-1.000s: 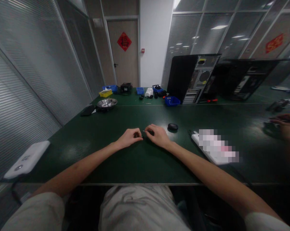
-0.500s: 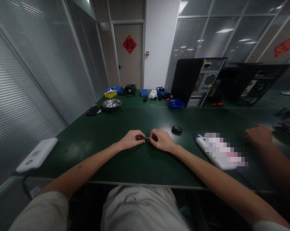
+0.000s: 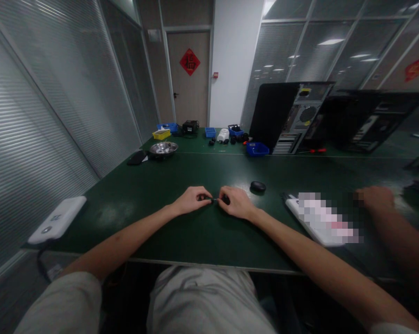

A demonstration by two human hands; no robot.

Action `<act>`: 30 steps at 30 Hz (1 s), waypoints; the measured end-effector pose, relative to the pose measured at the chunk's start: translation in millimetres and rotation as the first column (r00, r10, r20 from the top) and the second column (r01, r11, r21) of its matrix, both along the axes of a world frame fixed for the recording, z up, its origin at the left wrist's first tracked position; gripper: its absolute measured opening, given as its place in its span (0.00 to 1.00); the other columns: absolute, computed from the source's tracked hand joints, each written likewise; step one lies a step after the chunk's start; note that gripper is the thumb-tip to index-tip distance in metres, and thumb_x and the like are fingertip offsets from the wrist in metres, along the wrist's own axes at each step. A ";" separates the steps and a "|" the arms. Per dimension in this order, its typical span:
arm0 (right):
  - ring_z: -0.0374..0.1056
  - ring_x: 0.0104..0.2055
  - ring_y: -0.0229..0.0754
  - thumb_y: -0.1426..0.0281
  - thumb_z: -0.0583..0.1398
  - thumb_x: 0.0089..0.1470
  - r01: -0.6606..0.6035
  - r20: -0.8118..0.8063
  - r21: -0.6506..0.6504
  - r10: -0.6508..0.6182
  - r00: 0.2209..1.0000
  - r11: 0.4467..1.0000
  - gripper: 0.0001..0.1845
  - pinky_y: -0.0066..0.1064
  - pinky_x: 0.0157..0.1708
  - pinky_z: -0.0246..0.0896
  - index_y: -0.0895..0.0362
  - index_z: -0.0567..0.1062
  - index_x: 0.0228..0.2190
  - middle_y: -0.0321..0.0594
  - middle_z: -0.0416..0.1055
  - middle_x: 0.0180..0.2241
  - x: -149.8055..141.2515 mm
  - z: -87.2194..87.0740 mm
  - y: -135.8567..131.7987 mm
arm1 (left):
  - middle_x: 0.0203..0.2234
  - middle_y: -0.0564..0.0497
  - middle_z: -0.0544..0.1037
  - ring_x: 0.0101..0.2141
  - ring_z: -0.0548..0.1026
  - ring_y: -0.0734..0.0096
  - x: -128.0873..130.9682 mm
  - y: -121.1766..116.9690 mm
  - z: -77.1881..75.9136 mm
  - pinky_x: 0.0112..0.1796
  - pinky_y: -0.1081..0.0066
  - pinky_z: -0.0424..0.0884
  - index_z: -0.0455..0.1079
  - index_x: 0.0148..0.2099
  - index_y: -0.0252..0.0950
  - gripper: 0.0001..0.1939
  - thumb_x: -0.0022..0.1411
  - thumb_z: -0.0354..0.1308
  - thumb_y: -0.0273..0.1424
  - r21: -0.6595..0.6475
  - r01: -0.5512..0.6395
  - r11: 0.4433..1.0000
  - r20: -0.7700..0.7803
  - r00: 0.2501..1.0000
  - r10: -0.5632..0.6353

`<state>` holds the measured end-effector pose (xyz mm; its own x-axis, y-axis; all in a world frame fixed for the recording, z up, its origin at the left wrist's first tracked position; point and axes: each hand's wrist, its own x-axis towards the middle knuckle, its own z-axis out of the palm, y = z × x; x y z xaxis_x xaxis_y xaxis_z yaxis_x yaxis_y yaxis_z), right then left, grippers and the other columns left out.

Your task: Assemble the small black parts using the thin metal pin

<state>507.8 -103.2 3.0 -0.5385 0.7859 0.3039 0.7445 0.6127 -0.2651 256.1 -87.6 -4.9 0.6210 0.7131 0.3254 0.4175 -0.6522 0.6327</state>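
My left hand (image 3: pixel 192 200) and my right hand (image 3: pixel 235 202) rest on the dark green table (image 3: pixel 167 222), fingertips meeting at the middle. Both are closed in a pinch on a small dark object (image 3: pixel 214 200) held between them; it is too small to name. A black oval object (image 3: pixel 257 186) lies on the table just beyond my right hand.
A white flat device (image 3: pixel 58 219) lies at the left edge. A blurred white item (image 3: pixel 320 220) lies to the right, with another person's hand (image 3: pixel 375 198) beside it. Far back stand a metal bowl (image 3: pixel 163 148), blue bins (image 3: pixel 257 148) and open computer cases (image 3: pixel 293 118).
My hands have stayed together on the small object. The other person's hand has moved in from the far right toward the blurred white item. The view has shifted slightly.
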 end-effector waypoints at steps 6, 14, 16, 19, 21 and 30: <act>0.68 0.36 0.40 0.62 0.60 0.63 -0.021 0.027 0.026 0.020 0.999 0.999 0.08 0.31 0.35 0.52 0.54 0.73 0.38 0.39 0.74 0.38 -0.3 -0.9 -0.5 | 0.38 0.48 0.78 0.33 0.72 0.71 -2.5 0.1 3.2 0.35 0.71 0.67 0.81 0.49 0.36 0.12 0.68 0.63 0.36 -0.011 0.007 1.000 -0.010 1.000 -0.007; 0.68 0.37 0.40 0.62 0.58 0.67 -0.057 0.037 0.044 0.056 0.998 0.997 0.09 0.31 0.34 0.52 0.54 0.72 0.42 0.39 0.73 0.40 -1.3 -4.4 0.6 | 0.36 0.49 0.78 0.32 0.71 0.71 -5.5 1.7 1.7 0.35 0.71 0.66 0.82 0.48 0.37 0.11 0.67 0.64 0.36 0.005 0.032 0.999 -0.011 0.999 -0.032; 0.67 0.36 0.40 0.62 0.58 0.67 -0.063 0.044 0.046 0.061 0.997 0.997 0.09 0.31 0.34 0.52 0.54 0.72 0.42 0.39 0.73 0.40 -1.7 -3.7 0.1 | 0.36 0.48 0.78 0.32 0.72 0.71 -5.1 1.6 1.4 0.36 0.71 0.66 0.82 0.48 0.37 0.12 0.67 0.64 0.36 0.001 0.031 1.000 -0.003 1.000 -0.031; 0.67 0.36 0.40 0.62 0.57 0.67 -0.075 0.059 0.054 0.072 0.996 0.996 0.09 0.31 0.33 0.51 0.54 0.72 0.41 0.39 0.73 0.40 -4.4 -1.9 -2.7 | 0.37 0.48 0.79 0.33 0.72 0.70 -4.6 1.3 0.7 0.36 0.70 0.67 0.82 0.48 0.37 0.12 0.68 0.64 0.38 0.005 0.025 1.000 0.000 1.000 -0.025; 0.67 0.36 0.40 0.62 0.57 0.67 -0.083 0.068 0.062 0.078 0.995 0.995 0.09 0.31 0.33 0.52 0.55 0.73 0.41 0.40 0.73 0.40 -7.9 -0.9 -5.4 | 0.37 0.47 0.79 0.33 0.73 0.69 -4.6 1.3 -0.3 0.37 0.70 0.68 0.82 0.49 0.37 0.13 0.68 0.63 0.38 0.017 0.021 1.000 -0.011 1.000 -0.021; 0.69 0.39 0.40 0.65 0.56 0.68 -0.126 0.018 0.074 0.125 0.992 0.989 0.10 0.30 0.36 0.54 0.52 0.73 0.48 0.40 0.73 0.44 -14.6 -4.1 -6.9 | 0.41 0.47 0.80 0.42 0.76 0.65 -5.7 2.4 -2.5 0.46 0.67 0.70 0.82 0.49 0.38 0.12 0.70 0.62 0.37 0.097 0.066 0.993 -0.018 0.998 -0.064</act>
<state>493.1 -110.1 -1.1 -0.6361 0.6870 0.3513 0.6634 0.7195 -0.2055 250.4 -85.2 -7.4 0.6700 0.6364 0.3821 0.3810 -0.7366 0.5588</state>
